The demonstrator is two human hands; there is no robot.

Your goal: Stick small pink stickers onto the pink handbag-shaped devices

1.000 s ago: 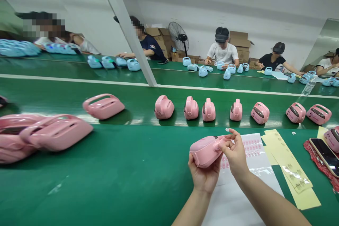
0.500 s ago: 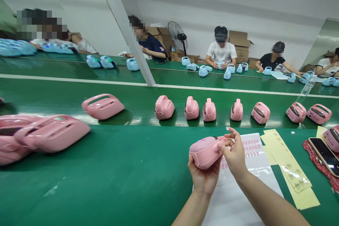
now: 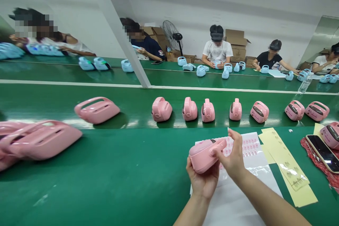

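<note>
A pink plastic device with a carry handle [image 3: 201,158] is tilted in my left hand [image 3: 203,184], which grips it from below. My right hand [image 3: 235,158] is at its right side, the thumb against the round knob where the handle joins. The index finger points up, apart from the thumb, with a small pale bit at its tip that I cannot make out clearly. Beneath both hands lies a white sheet [image 3: 261,174] with rows of small pink stickers [image 3: 250,147].
More pink devices [image 3: 161,109] line the green belt ahead, and several crowd together at left [image 3: 45,141]. Yellow backing strips [image 3: 287,162] and a phone [image 3: 321,152] lie at right. Across the belt, people [image 3: 217,49] sit among blue devices [image 3: 201,71].
My right index finger has straightened upward, away from the device, while the thumb stays against its side. The left hand still holds the device. The view has shifted slightly.
</note>
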